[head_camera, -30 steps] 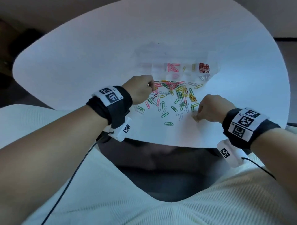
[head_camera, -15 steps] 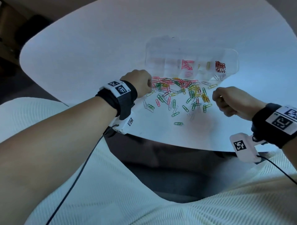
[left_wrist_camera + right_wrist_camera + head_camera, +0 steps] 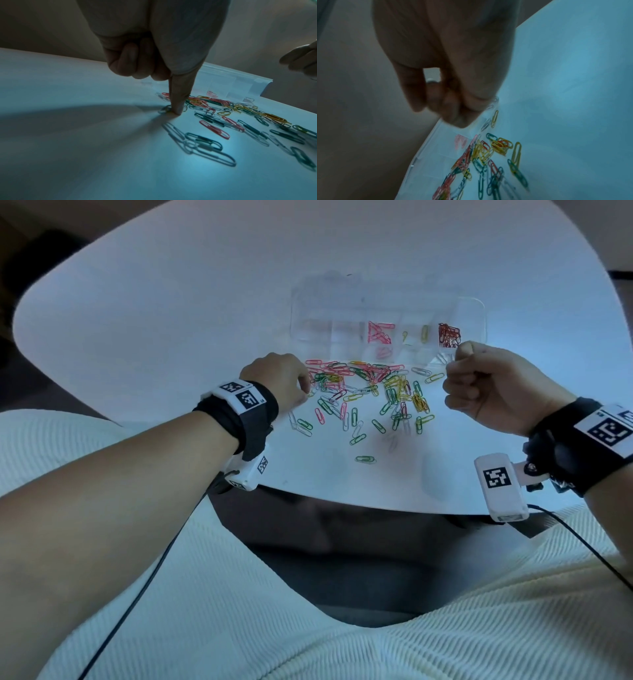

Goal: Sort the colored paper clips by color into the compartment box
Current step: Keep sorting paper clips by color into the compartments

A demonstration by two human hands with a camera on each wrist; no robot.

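A loose pile of coloured paper clips (image 3: 370, 392) lies on the white table (image 3: 171, 302), in front of the clear compartment box (image 3: 387, 302). Separate cells of the box hold pink clips (image 3: 378, 333), yellow clips (image 3: 424, 333) and red clips (image 3: 448, 335). My left hand (image 3: 306, 397) is at the pile's left edge. In the left wrist view its thumb and index finger pinch a pale clip (image 3: 163, 109) against the table, the left hand (image 3: 176, 112) otherwise curled. My right hand (image 3: 460, 354) hovers fisted by the box's right end. The right hand (image 3: 447, 97) shows a pale clip end (image 3: 433, 81) between its fingers.
Single green and pale clips (image 3: 364, 459) lie scattered toward the table's near edge (image 3: 342, 501). Bare table top stretches left of and beyond the box. My lap in a cream knit is below the edge, with cables running from both wrist cameras.
My right hand has lifted from the table near the pile's lower right and travelled up to the box's right end. The left hand has stayed at the pile's left edge.
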